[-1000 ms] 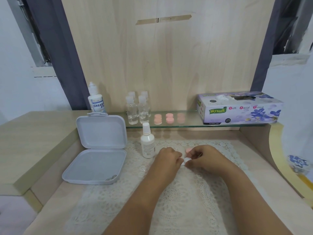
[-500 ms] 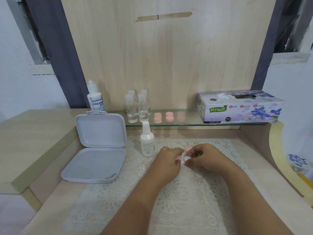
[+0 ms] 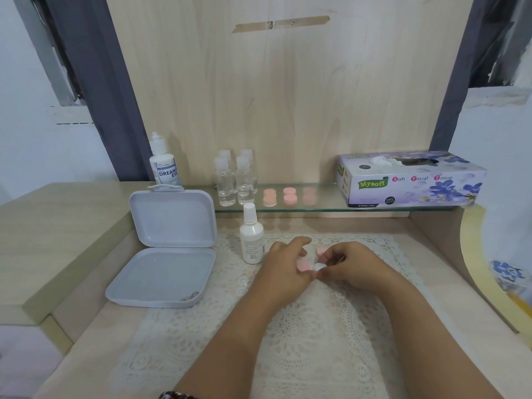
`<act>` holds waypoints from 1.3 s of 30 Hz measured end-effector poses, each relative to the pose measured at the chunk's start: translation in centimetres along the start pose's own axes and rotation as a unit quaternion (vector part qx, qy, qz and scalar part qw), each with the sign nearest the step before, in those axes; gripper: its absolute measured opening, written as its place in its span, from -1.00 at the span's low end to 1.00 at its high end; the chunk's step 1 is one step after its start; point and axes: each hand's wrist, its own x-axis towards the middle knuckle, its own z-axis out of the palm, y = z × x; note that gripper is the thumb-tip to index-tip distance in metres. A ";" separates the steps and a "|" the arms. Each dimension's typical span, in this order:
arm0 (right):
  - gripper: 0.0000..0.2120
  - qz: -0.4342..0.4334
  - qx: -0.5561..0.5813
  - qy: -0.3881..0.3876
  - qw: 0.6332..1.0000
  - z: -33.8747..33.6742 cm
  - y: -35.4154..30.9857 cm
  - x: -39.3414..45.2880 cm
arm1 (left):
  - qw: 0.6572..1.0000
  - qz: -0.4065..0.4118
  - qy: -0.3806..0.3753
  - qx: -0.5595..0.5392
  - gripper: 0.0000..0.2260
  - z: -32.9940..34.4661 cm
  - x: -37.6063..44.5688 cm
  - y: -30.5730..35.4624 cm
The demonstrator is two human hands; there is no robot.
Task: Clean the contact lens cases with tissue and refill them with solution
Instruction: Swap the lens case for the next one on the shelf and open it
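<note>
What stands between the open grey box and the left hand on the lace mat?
In the head view, a small white spray bottle stands upright between the open grey box and the left hand, at the lace mat's edge.

Both hands meet over the lace mat [image 3: 302, 335]. The left hand [image 3: 283, 272] holds a pink cap [image 3: 303, 265] at its fingertips, and the right hand [image 3: 349, 264] pinches a small white piece [image 3: 319, 266] just beside it. Left of the mat stands a white spray bottle [image 3: 252, 236]; further left lies an open grey box [image 3: 164, 249]. Behind the mat, a glass shelf [image 3: 322, 207] carries pink lens cases [image 3: 289, 195], four clear bottles [image 3: 234, 180] and a tissue box [image 3: 411, 180].
</note>
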 end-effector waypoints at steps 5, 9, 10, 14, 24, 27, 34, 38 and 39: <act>-0.88 0.000 -0.003 -0.001 1.000 0.1 0.0 0.1 | 1.000 -0.008 0.001 0.010 -0.56 0.1 0.3 -0.5; -0.87 -0.001 -0.005 0.001 1.000 0.0 0.0 0.0 | 1.000 -0.004 0.011 0.012 -0.50 0.1 0.3 -0.5; -0.87 -0.002 -0.005 0.001 1.000 0.0 -0.1 0.0 | 1.000 -0.008 0.016 0.019 -0.49 0.1 0.3 -0.5; -0.88 -0.004 -0.005 0.000 1.000 0.0 -0.1 0.0 | 0.999 -0.018 0.018 0.026 -0.53 0.3 0.5 -0.5; -0.86 -0.004 -0.005 0.003 1.000 0.1 0.2 0.3 | 0.997 -0.015 0.031 0.062 -0.52 -0.1 0.5 -0.7; -0.88 -0.004 -0.004 0.002 1.000 0.1 0.2 0.3 | 0.983 0.004 0.024 0.183 -0.58 0.2 0.6 -0.3; -0.87 -0.005 -0.005 0.005 1.000 0.1 0.3 0.4 | 0.978 0.020 -0.014 0.209 -0.69 0.2 0.8 -0.3; -0.87 -0.006 -0.007 0.004 1.000 0.2 0.3 0.4 | 0.979 0.027 -0.023 0.200 -0.70 -0.1 0.8 -0.5; -0.87 -0.005 -0.006 0.005 1.000 0.2 0.3 0.4 | 0.982 0.026 -0.015 0.189 -0.68 -0.2 0.8 -0.5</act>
